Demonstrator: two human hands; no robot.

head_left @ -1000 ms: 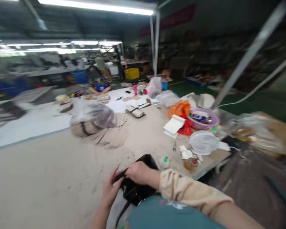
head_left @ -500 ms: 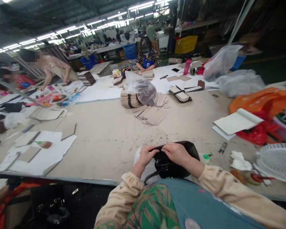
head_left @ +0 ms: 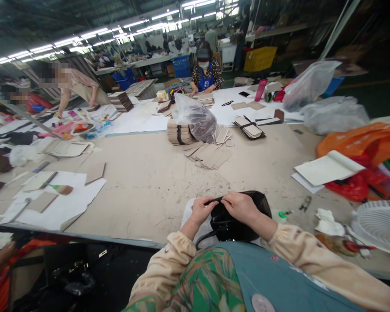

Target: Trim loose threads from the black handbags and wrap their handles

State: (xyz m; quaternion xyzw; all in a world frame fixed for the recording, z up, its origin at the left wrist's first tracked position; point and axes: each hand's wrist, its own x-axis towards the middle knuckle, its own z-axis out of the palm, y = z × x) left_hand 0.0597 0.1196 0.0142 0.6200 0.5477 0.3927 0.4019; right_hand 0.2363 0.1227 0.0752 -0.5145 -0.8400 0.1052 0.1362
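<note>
The left hand (head_left: 199, 211) and right hand (head_left: 242, 209) are pinching a black handbag (head_left: 235, 231) by its edge; it is sitting mainly beneath the right. Edge-handling is apparently underway, probably requiring matched grips next.

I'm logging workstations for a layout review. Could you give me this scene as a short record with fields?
Left hand: fingers on the upper edge of the black bag
Right hand: fingers on the same edge, close to the left hand
Bag position: near edge of the table
Right side: notepad, plier-like tool, white grille
Left side: white paper with flat boards on it
Beyond bag: black-banded stack, near clear plastic
Across table: co-worker in blue apron
</note>
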